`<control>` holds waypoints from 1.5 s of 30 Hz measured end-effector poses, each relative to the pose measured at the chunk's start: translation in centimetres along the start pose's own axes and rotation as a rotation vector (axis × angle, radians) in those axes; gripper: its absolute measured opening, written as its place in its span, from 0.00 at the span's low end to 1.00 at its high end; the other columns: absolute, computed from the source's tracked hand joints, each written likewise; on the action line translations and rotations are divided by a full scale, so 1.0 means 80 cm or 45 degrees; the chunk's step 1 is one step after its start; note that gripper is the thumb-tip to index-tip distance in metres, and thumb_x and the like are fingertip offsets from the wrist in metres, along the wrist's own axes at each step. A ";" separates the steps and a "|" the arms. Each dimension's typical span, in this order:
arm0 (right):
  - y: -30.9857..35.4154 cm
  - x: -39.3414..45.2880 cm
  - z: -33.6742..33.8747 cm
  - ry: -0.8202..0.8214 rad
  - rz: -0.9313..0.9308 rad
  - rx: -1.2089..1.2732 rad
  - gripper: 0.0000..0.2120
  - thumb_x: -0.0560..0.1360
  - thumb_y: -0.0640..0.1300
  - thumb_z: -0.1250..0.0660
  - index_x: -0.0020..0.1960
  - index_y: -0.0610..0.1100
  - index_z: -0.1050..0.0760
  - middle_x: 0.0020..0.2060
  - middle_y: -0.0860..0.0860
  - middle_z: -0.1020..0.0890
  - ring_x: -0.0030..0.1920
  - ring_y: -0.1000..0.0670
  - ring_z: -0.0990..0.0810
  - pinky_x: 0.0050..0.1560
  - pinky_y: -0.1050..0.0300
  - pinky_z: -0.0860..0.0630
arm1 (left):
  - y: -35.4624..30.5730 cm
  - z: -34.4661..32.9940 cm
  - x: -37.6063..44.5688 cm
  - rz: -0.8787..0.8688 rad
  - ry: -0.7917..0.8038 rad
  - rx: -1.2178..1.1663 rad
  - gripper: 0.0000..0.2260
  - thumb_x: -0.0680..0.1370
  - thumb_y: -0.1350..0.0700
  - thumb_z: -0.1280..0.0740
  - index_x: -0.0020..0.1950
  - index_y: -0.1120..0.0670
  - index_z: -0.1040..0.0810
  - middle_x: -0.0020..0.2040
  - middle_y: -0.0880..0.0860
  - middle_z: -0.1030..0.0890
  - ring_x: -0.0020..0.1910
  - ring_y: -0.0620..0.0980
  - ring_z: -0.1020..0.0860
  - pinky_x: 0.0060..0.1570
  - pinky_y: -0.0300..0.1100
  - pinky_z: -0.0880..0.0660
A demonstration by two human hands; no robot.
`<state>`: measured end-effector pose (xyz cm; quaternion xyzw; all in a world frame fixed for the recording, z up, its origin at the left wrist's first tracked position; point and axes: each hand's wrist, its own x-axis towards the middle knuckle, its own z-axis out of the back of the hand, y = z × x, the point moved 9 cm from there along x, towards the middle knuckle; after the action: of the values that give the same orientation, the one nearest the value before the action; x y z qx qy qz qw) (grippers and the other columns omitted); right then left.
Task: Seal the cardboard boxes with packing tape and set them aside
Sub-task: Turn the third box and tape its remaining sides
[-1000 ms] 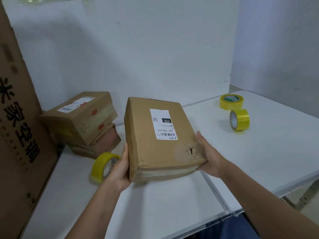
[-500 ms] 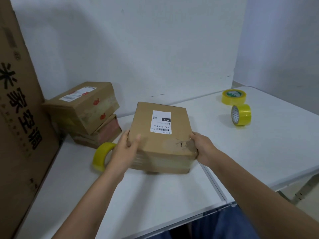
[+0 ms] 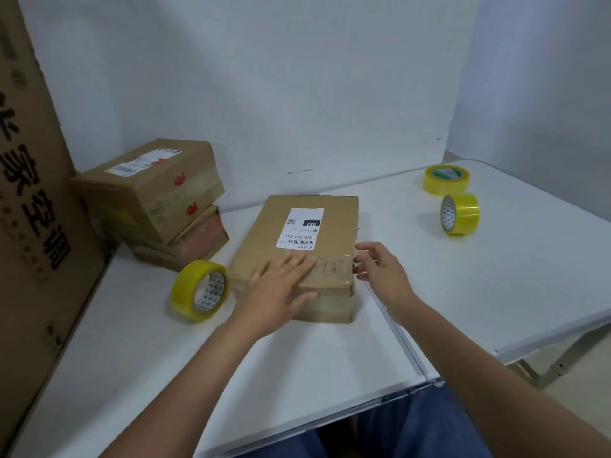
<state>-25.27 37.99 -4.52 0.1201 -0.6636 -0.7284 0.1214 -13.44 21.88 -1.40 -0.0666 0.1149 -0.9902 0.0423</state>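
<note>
**Labelled box flat on table, both hands released**

Cardboard box [image 3: 297, 256] lies flat on the white table [image 3: 496, 276], label face up. Long axis runs from the near edge away toward the wall, canted slightly right. Shipping label [image 3: 300, 228] sits on the far half, its print upside down to the camera.

Left hand [image 3: 281, 285]: palm down, fingers spread and straight over the box's near left corner, motion-blurred; grip released, contact not certain. Right hand [image 3: 380, 269]: just beside the box's near right corner, fingers loosely extended toward it; grip released, holding nothing.

Counts: boxes, three: one at centre, plus a stack of two [image 3: 152, 200] at the left rear. Yellow tape rolls, three: one on edge [image 3: 200, 290] just left of the box, one on edge [image 3: 460, 213] and one lying flat [image 3: 446, 179] at the right rear. One large cardboard panel [image 3: 33, 209] stands at far left.
</note>
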 end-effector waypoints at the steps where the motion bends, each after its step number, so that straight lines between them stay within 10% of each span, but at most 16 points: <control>1: 0.010 0.000 -0.002 -0.012 0.074 -0.039 0.08 0.80 0.43 0.40 0.56 0.49 0.24 0.50 0.49 0.19 0.41 0.55 0.19 0.48 0.59 0.22 | 0.003 -0.004 0.001 0.031 -0.037 0.074 0.28 0.80 0.37 0.43 0.78 0.39 0.47 0.79 0.39 0.46 0.78 0.39 0.51 0.77 0.48 0.56; 7: 0.060 0.003 -0.032 0.090 0.495 -0.571 0.10 0.78 0.46 0.38 0.52 0.57 0.20 0.54 0.56 0.25 0.57 0.54 0.26 0.59 0.47 0.26 | 0.002 -0.012 0.006 0.212 -0.175 0.245 0.33 0.75 0.31 0.60 0.79 0.40 0.48 0.79 0.42 0.46 0.79 0.43 0.50 0.75 0.49 0.53; 15: 0.074 0.006 -0.055 0.309 0.575 -1.143 0.10 0.75 0.44 0.35 0.56 0.50 0.23 0.59 0.52 0.31 0.61 0.48 0.34 0.57 0.50 0.28 | -0.005 -0.017 0.003 0.235 -0.142 0.278 0.27 0.81 0.36 0.52 0.80 0.42 0.50 0.80 0.44 0.48 0.79 0.45 0.51 0.76 0.51 0.53; 37: 0.064 0.006 -0.051 0.096 0.541 -0.690 0.03 0.75 0.39 0.32 0.44 0.41 0.20 0.44 0.50 0.24 0.53 0.49 0.28 0.50 0.61 0.32 | -0.007 -0.018 0.001 0.216 -0.179 0.297 0.27 0.81 0.36 0.52 0.80 0.41 0.49 0.80 0.44 0.47 0.79 0.45 0.50 0.75 0.51 0.54; 45: 0.059 0.009 -0.058 0.010 0.554 -0.769 0.03 0.76 0.41 0.34 0.45 0.43 0.22 0.46 0.52 0.25 0.54 0.51 0.32 0.51 0.50 0.27 | -0.004 -0.017 0.003 0.210 -0.161 0.294 0.27 0.82 0.37 0.52 0.79 0.41 0.50 0.80 0.43 0.48 0.79 0.46 0.50 0.75 0.51 0.54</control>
<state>-24.28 32.99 -0.28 -0.0622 -0.4283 -0.8480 0.3058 -13.91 22.50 -2.59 -0.1137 0.0024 -0.9839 0.1381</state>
